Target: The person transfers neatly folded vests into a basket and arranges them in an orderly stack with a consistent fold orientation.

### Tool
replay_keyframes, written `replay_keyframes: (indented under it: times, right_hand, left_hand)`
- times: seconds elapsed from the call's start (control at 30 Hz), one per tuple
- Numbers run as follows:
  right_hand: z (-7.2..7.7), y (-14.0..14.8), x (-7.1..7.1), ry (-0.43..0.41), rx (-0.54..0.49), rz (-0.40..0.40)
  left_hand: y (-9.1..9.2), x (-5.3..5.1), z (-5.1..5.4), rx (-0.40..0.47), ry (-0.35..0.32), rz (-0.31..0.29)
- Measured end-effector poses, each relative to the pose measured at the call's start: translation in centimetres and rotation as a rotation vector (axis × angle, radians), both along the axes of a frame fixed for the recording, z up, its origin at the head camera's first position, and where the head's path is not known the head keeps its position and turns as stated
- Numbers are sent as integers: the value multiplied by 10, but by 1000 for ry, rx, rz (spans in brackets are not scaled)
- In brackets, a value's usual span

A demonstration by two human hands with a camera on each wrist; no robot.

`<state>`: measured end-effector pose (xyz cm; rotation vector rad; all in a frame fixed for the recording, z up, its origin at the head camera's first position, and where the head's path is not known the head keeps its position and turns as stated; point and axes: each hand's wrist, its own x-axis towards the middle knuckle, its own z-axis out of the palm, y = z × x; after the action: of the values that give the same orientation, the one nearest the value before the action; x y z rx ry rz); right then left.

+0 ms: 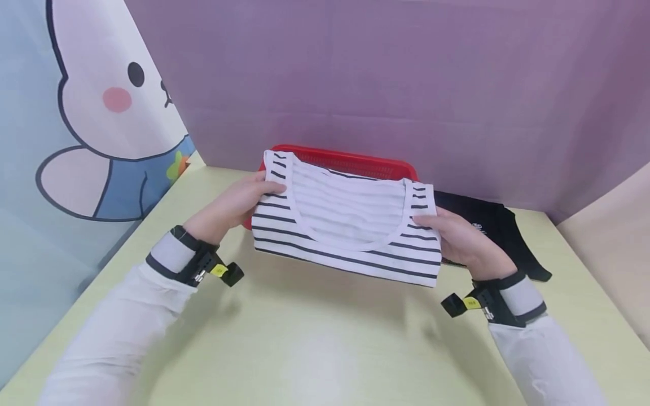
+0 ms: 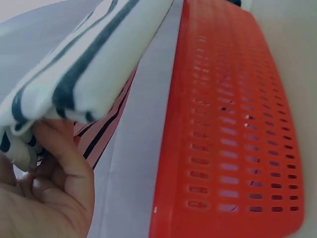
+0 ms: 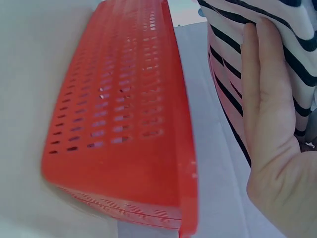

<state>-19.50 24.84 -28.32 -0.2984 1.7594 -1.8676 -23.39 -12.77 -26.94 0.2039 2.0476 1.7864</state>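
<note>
While the left hand (image 1: 233, 206) pinches one shoulder of a white shirt with dark stripes (image 1: 347, 225), the right hand (image 1: 464, 239) grips the other shoulder, thumb in front, fingers behind. Held spread between both hands, the shirt hangs above a pale surface (image 1: 325, 349), its wide scooped neckline facing the wearer of the head camera. Behind it, partly hidden, stands a red slotted basket (image 1: 345, 159). A black garment (image 1: 500, 228) lies beyond the right wrist, and a purple backdrop (image 1: 355, 67) rises behind everything.
</note>
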Motion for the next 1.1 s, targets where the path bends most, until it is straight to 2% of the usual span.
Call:
replay_keyframes:
  times: [0.17, 0.27, 0.47, 0.6, 0.87, 1.1]
  right_hand:
    - [10, -8, -6, 23, 48, -137]
    - [15, -14, -11, 21, 55, -200]
    - [20, -23, -28, 52, 95, -233]
    - [23, -27, -37, 55, 114, -254]
    - [32, -36, -51, 87, 139, -327]
    - [38, -41, -64, 91, 178, -377]
  left_hand:
    - [0, -9, 1, 38, -9, 23]
    - [0, -16, 2, 37, 2, 68]
    - [1, -30, 5, 6, 30, 175]
    - [2, -38, 8, -2, 33, 201]
    - [6, -54, 17, -24, 83, 253]
    - [12, -70, 18, -25, 146, 302]
